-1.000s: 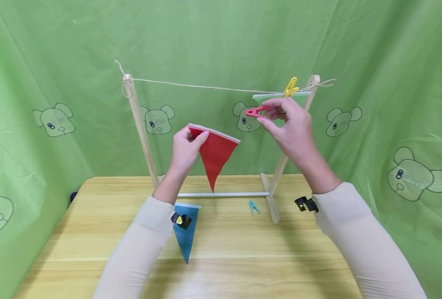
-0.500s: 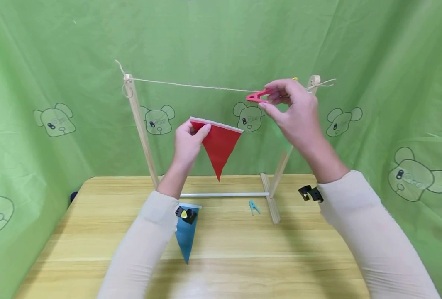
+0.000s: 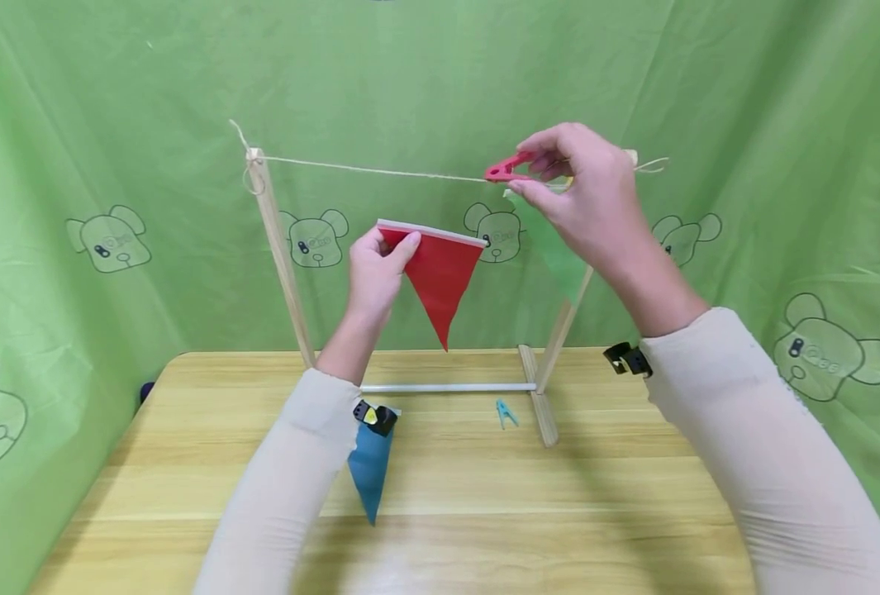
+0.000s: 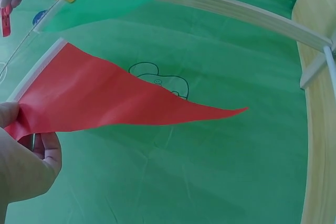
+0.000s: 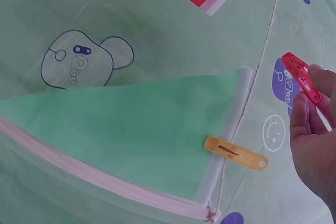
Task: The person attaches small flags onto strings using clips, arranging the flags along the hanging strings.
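Observation:
My left hand (image 3: 377, 273) pinches a red triangular pennant (image 3: 445, 277) by the left end of its white top edge; the tip hangs down. In my right hand (image 3: 584, 186) a red clothespin (image 3: 506, 168) is pinched between thumb and fingers, close to the string (image 3: 380, 170) in the head view. The right wrist view shows the clothespin apart from the string. A green pennant (image 5: 142, 129) hangs at the string's right end under a yellow clothespin (image 5: 236, 152). The red pennant's top edge is below the string, not touching it.
A wooden frame with a left post (image 3: 279, 256) and right post (image 3: 562, 335) carries the string. A white rod (image 3: 447, 387) joins the posts low down. On the table (image 3: 484, 504) lie a blue pennant (image 3: 370, 475), partly behind the left wrist, and a light blue clothespin (image 3: 506, 413).
Both hands have risen. The red pennant has come up and slightly right towards the string, and the red clothespin has moved up from below the string to about its height.

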### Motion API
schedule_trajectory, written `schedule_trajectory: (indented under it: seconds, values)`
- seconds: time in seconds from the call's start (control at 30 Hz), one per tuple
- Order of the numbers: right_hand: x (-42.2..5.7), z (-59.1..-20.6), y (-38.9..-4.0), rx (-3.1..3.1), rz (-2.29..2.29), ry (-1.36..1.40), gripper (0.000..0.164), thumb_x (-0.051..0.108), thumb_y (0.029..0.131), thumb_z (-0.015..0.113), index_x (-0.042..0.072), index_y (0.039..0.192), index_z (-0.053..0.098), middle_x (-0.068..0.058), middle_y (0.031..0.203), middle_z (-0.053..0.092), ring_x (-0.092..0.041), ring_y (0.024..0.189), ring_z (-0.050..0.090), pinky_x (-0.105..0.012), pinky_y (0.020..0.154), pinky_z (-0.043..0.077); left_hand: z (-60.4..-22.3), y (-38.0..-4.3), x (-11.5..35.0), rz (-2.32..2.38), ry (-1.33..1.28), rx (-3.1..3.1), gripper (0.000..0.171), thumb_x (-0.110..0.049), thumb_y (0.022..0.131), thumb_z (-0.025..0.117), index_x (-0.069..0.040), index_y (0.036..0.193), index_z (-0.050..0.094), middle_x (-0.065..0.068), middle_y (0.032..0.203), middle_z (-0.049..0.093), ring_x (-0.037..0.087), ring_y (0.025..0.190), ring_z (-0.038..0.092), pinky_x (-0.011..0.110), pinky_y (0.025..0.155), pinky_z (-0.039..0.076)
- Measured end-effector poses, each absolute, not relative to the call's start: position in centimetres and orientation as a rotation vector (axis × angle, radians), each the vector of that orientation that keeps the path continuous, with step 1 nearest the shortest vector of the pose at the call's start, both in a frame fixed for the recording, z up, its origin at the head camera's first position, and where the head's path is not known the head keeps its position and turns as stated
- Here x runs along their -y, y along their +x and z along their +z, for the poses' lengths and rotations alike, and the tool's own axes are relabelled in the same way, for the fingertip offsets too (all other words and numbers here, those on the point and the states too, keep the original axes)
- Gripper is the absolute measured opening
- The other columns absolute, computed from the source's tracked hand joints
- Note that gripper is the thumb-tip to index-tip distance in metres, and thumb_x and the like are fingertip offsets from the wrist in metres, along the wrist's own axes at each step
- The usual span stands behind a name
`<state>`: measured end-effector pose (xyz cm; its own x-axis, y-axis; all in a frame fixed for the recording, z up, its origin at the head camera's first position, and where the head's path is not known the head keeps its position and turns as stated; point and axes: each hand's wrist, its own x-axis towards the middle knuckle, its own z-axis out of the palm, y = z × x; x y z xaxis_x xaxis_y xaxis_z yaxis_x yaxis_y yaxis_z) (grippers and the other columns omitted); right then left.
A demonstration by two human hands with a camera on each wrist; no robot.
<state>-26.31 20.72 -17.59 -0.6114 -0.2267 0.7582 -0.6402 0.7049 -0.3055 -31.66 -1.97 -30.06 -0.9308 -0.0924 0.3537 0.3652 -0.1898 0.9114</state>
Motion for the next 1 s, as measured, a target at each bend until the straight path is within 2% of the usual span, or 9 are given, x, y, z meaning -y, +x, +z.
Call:
schedule_trajectory:
  seconds: [0.23, 0.73, 1.0]
  values:
    - [-20.6, -16.1, -26.4, 2.279, 0.679, 0.660, 0.031, 0.012, 0.089, 0.081, -0.001, 0.115, 0.071, -0.007, 0.107, 0.073, -0.001, 0.087, 0.061, -0.013, 0.082, 0.053, -29.1, -31.7, 1.6, -2.255, -0.296, 1.759, 0.013, -0.009, 0.097, 0.072, 0.000, 0.106, 0.070, 0.003, 0.090, 0.068, 0.016, 0.083, 0.064, 0.025, 0.075, 0.057]
    - [-20.8, -13.7, -27.4, 2.537, 0.684, 0.596, 0.029, 0.018, 0.092, 0.079, 0.004, 0.117, 0.072, -0.006, 0.106, 0.072, -0.011, 0.089, 0.064, -0.013, 0.080, 0.052, -27.4, -32.1, 0.9, -2.414, -0.225, 1.662, 0.014, -0.012, 0.097, 0.072, -0.002, 0.107, 0.071, 0.006, 0.095, 0.069, 0.017, 0.085, 0.066, 0.025, 0.078, 0.058]
    - [-20.8, -13.5, -28.2, 2.597, 0.704, 0.564, 0.028, 0.024, 0.093, 0.078, 0.008, 0.116, 0.074, -0.006, 0.107, 0.074, -0.011, 0.088, 0.066, -0.015, 0.077, 0.052, -27.0, -32.5, 0.8, -2.471, -0.197, 1.610, 0.016, -0.011, 0.097, 0.072, -0.001, 0.110, 0.071, 0.006, 0.097, 0.069, 0.017, 0.084, 0.065, 0.024, 0.073, 0.056]
